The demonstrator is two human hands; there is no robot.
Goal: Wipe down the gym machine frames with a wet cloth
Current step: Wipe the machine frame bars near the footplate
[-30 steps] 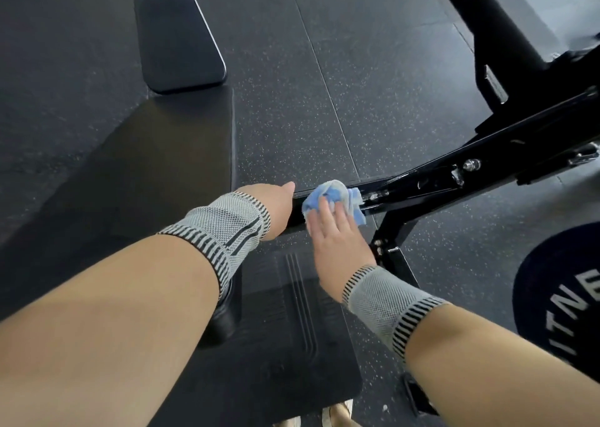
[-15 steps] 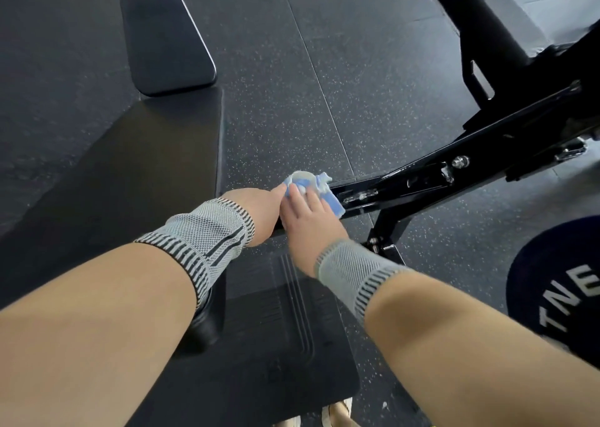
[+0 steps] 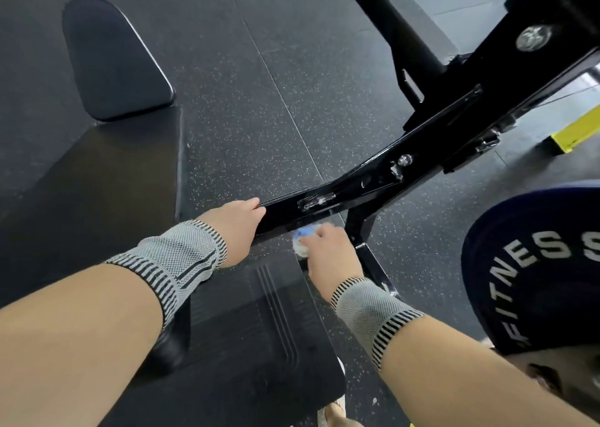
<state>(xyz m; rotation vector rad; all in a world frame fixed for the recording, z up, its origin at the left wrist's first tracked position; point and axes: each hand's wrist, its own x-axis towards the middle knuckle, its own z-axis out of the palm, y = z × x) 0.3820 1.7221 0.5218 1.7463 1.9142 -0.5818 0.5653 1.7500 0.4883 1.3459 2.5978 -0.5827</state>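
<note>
— That cloth (image 3: 303, 243) looks soft and soggy, easily bunched; the right hand (image 3: 328, 249) has its fingers curled round it, low against the frame bar's (image 3: 357, 186) underside.

— And the left hand (image 3: 238, 223) grips the bar's end. The weight plate (image 3: 532, 264) beside the bar crowds that elbow.

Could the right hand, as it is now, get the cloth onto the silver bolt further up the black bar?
Probably yes. The right hand holds the cloth just under the black bar, and the bolt sits exposed on the bar's near face with nothing between them.
</note>
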